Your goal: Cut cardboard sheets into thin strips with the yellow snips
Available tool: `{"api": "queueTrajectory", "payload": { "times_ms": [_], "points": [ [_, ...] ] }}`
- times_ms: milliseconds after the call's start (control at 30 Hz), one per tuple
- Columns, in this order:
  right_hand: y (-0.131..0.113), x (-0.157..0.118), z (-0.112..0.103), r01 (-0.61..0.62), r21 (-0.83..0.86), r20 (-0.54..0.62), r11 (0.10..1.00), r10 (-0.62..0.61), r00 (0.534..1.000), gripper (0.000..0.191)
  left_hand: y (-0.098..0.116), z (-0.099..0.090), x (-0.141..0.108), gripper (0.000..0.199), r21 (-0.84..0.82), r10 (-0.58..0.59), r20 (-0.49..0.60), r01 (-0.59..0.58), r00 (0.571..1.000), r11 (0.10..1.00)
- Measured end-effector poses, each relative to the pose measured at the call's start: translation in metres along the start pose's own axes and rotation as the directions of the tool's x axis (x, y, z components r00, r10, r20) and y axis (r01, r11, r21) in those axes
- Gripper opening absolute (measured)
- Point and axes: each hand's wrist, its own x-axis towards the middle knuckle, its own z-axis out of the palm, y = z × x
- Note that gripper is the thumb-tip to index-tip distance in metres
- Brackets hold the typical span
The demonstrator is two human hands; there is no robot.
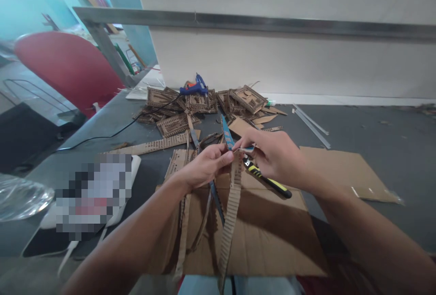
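Note:
My left hand (211, 163) pinches a long corrugated cardboard strip (231, 213) near its upper end, and the strip hangs down past the table's front edge. Against it, my right hand (272, 154) is closed on the bent end of a strip with a blue printed face. A blue-printed cardboard piece (226, 132) points up from between the hands. Beneath my right hand a yellow and black utility knife (269, 181) lies on a brown cardboard sheet (272, 227). More narrow strips (184, 236) dangle below my left hand.
Corrugated cardboard frames (177, 124) are heaped at the back, with a blue glue gun (195, 87) on top. Its black cord runs left. Clear sticks (311, 124) and another cardboard sheet (347, 172) lie right. A phone with a blurred screen (131, 177) sits left, near a clear plastic object (23, 197).

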Motion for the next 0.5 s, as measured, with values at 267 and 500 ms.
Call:
{"api": "queueTrajectory", "payload": {
  "times_ms": [267, 500],
  "points": [
    [-0.006, -0.009, -0.004, -0.127, 0.331, -0.154, 0.935, 0.186, 0.97, 0.009, 0.009, -0.001, -0.006, 0.046, 0.153, -0.045, 0.157, 0.021, 0.987, 0.988],
    [0.011, -0.02, -0.038, -0.104, 0.327, -0.575, 0.939, 0.285, 0.767, 0.014, 0.009, -0.002, -0.004, 0.045, 0.232, -0.22, 0.362, 0.141, 0.906, 0.963]
  ]
}}
